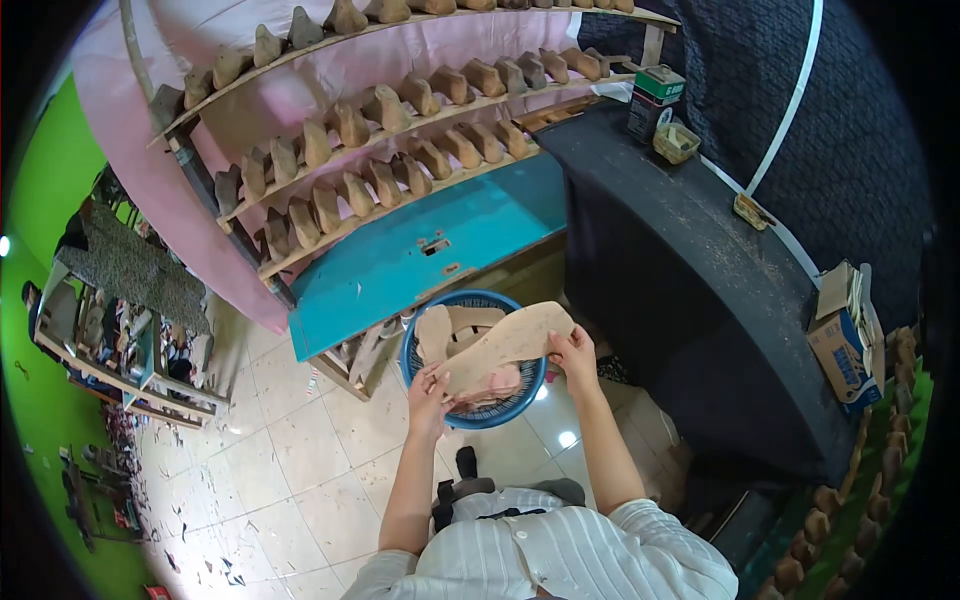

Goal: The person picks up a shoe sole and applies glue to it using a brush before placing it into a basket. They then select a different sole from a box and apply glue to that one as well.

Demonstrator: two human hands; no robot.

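Between my two hands a tan shoe insole (500, 347) is held up, slanting from lower left to upper right. My left hand (428, 392) pinches its narrower lower-left end. At the broad right end, my right hand (572, 355) grips the edge with thumb and fingers. Directly beneath is a blue plastic basket (533, 391), with more tan sole-shaped pieces (433, 330) and a pinkish piece (497, 384) inside. The held insole hides part of the basket's contents.
Wooden shoe lasts (383, 187) line several shelves ahead, above a teal tabletop (390, 275). To the right, a black-covered table (690, 230) carries a green tin (657, 88), a small basket (676, 143) and a cardboard box (840, 345). Scraps litter the tiled floor (290, 480) at left.
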